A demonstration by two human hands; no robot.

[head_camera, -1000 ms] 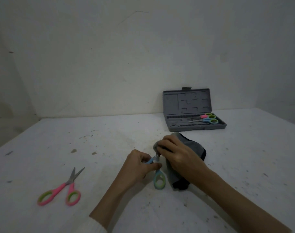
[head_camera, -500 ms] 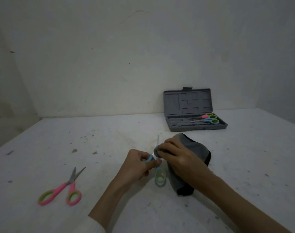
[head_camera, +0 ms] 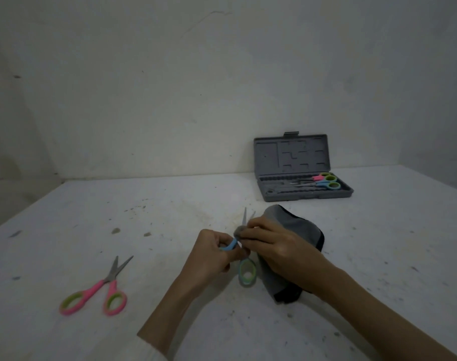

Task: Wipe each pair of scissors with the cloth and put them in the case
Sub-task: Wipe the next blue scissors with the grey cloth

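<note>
While held: blue scissors [head_camera: 244, 252] mid-bench, blades pointing far.
Left hand [head_camera: 213, 254]: fingers grip blue handle.
Right hand [head_camera: 277, 247]: fingers pinch cloth [head_camera: 290, 225] round the blades.
Pink scissors [head_camera: 97, 290]: near left, open bench [head_camera: 66, 217] around.
Case [head_camera: 300, 173]: far right, lid up, two pairs inside.

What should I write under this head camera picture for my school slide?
Two hands wipe blue scissors with a grey cloth; pink scissors wait, two pairs lie in the case.

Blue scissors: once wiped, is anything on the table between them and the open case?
Nothing visible: bare table lies between the blue scissors and the case. The cloth sits just right of that line.
</note>
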